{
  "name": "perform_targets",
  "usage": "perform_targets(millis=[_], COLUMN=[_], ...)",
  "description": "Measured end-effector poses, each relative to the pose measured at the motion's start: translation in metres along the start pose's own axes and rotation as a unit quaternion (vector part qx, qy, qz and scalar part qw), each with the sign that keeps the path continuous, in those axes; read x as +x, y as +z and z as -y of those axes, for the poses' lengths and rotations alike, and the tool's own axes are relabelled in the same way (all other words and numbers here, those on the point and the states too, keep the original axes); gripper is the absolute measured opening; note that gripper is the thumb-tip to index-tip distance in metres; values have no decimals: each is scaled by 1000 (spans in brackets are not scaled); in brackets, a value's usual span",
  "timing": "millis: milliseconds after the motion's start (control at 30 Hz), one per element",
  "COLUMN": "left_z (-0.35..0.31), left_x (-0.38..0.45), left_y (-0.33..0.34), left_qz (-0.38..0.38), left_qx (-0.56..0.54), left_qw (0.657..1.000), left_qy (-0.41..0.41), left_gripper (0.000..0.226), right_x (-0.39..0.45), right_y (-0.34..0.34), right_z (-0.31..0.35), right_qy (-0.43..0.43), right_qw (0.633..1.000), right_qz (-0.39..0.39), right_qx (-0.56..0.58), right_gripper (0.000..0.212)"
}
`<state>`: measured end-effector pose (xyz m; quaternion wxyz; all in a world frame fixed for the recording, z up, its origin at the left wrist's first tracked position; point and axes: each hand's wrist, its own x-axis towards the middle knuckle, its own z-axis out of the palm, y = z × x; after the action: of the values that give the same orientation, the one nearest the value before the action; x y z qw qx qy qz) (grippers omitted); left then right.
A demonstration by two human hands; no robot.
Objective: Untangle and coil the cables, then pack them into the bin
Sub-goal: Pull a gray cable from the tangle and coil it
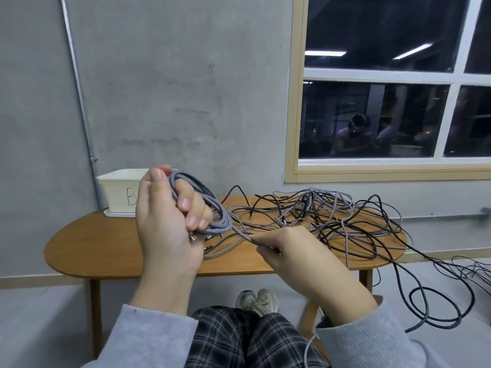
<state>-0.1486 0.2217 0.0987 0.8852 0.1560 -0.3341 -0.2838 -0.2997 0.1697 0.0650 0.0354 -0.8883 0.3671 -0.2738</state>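
Left hand (170, 224) gripping grey coil (210, 205), right hand (279, 243) pinching strand (243, 233): feed evenly, free of tangle (332, 219).

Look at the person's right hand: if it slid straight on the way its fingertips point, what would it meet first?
The right hand points left, toward the left hand. It would probably first meet the grey braided cable coil that the left hand holds, though depth between them is unclear from this single view.

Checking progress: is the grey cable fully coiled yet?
Partly: left hand holds loops, right hand pinches its loose tail.
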Motion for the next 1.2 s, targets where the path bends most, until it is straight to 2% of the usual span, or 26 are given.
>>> perform_targets(millis=[233,333,433,533,633,733,833,933,1000,1133,1200], left_z=[13,17,21,29,36,36,36,37,36,34,36], left_x=[-4,0,1,-2,-3,-1,-1,-5,-9,-7,-1], left_y=[-6,-15,-20,-21,-21,-19,-17,-16,-15,-23,-32], left_qz=[11,34,60,127,218,273,309,338,356,385,374], left_qx=[118,196,282,348,416,463,452,401,367,404,461], left_qw=[989,969,943,920,877,839,836,851,859,828,804], left_qy=[88,148,163,129,97,88,41,-9,-30,-52,-37], left_gripper=[27,21,17,16,13,20,25,36,43,73,66], right_x=[-5,-9,-12,-12,-9,-6,-2,0,1,2,2], right_y=[-5,-10,-15,-17,-19,-22,-24,-26,-24,-20,-22], right_z=[14,18,21,26,28,24,16,10,6,-2,-10], right_qy=[-11,2,3,-21,-75,-133,-163,-179,-185,-182,-156], right_qw=[999,999,999,999,997,991,985,973,969,971,974], right_qz=[27,45,49,32,13,-9,-56,-144,-162,-155,-161], right_qx=[-12,-13,-22,-33,-24,-12,3,-13,-15,-2,-13], right_gripper=[25,25,22,18,14,15,21,33,35,32,34])
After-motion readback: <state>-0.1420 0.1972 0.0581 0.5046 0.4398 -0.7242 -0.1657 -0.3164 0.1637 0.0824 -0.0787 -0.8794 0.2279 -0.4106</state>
